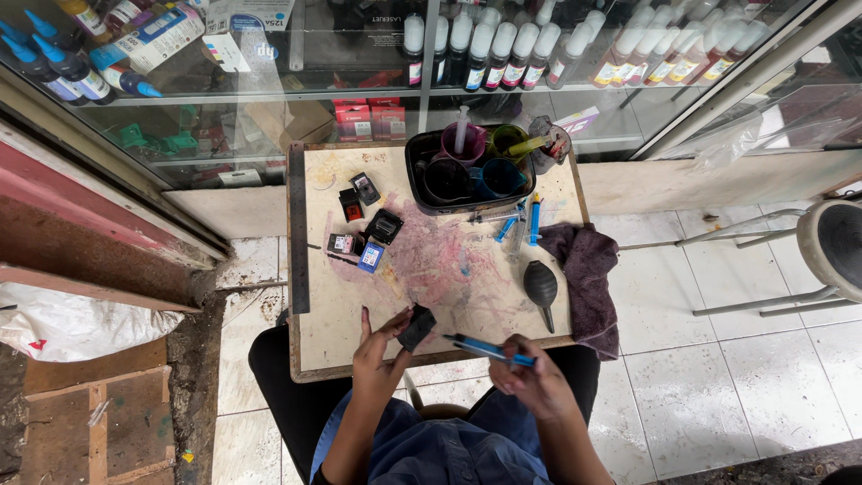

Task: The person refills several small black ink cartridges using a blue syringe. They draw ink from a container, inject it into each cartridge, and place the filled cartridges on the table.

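My left hand [375, 352] grips a small black ink cartridge [417, 327] at the near edge of a stained wooden work board [341, 296]. My right hand [530, 377] holds a blue syringe [485, 348], whose tip points left toward the cartridge. Both hands hover over the board's front edge, above my lap. Several more cartridges [364, 229] lie in a group at the board's left middle.
A black tray [415, 171] with ink cups and a syringe stands at the back of the board. Loose syringes [521, 220], a black rubber blower [541, 286] and a dark cloth [588, 269] lie at the right. A glass cabinet of ink bottles [503, 49] stands behind; a stool [831, 247] is at the right.
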